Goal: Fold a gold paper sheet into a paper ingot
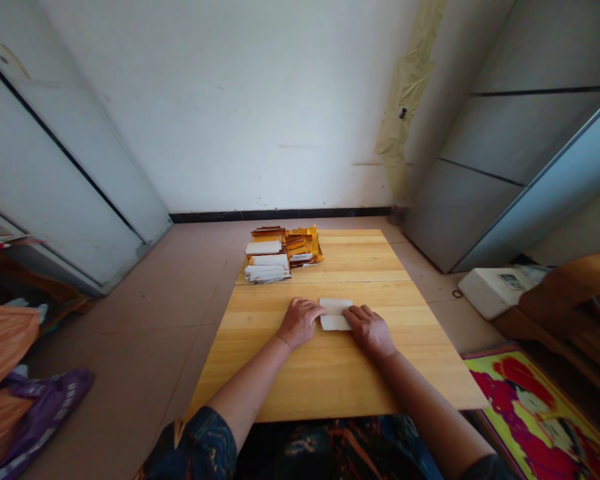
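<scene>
A small white piece of paper (335, 305) with a crease across its middle lies on the wooden table (260, 360). My left hand (300, 323) is closed at the paper's left edge, its thumb and fingertips pressed together there. On the opposite edge, my right hand (371, 333) has its fingers bent and pressed onto the paper, partly covering it. Farther back are a stack of folded white and brown pieces (267, 272) and shiny golden-brown wrappers (304, 241). What lies under my fingertips is hidden.
A white wall (280, 120) rises beyond the table, with a grey cabinet or fridge (485, 173) at right. A white box (495, 292) and a colourful mat (545, 413) are on the right. Orange and purple bags (40, 407) lie at left.
</scene>
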### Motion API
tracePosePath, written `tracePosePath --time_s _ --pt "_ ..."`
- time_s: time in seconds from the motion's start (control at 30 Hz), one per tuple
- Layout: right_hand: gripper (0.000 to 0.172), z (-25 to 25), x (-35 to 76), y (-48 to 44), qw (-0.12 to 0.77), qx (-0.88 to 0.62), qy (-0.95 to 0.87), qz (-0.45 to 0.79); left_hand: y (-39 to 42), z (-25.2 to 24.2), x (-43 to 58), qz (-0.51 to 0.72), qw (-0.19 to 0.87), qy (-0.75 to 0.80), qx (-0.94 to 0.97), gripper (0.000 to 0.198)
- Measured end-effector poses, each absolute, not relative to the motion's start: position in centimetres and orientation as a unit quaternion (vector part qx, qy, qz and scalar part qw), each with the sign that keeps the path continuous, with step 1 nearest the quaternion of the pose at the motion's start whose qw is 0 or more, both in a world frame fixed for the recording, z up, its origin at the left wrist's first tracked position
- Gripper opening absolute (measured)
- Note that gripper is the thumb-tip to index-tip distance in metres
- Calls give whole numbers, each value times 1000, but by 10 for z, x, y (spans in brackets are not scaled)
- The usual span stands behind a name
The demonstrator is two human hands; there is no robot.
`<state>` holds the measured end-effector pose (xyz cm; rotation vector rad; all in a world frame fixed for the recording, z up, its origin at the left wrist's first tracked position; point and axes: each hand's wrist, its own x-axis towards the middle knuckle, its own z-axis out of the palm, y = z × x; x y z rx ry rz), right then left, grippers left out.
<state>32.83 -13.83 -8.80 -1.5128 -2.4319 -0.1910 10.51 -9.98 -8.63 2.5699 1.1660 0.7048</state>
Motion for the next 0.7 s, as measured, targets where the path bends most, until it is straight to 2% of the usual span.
tracePosePath --time_s 0.17,0.3,0.63,0.7 --pt "30 -87 328 -143 124 -520 -843 -58 -103 -89 102 240 109 381 886 39" --pt "42 -88 328 -152 129 -515 -845 -67 -104 -94 102 252 94 376 887 33" --pt "47 -89 334 -163 101 -512 -852 -44 -107 -98 103 259 72 381 885 24" --pt "46 -89 334 -163 99 -516 -850 -42 -109 -95 105 253 70 388 884 16"
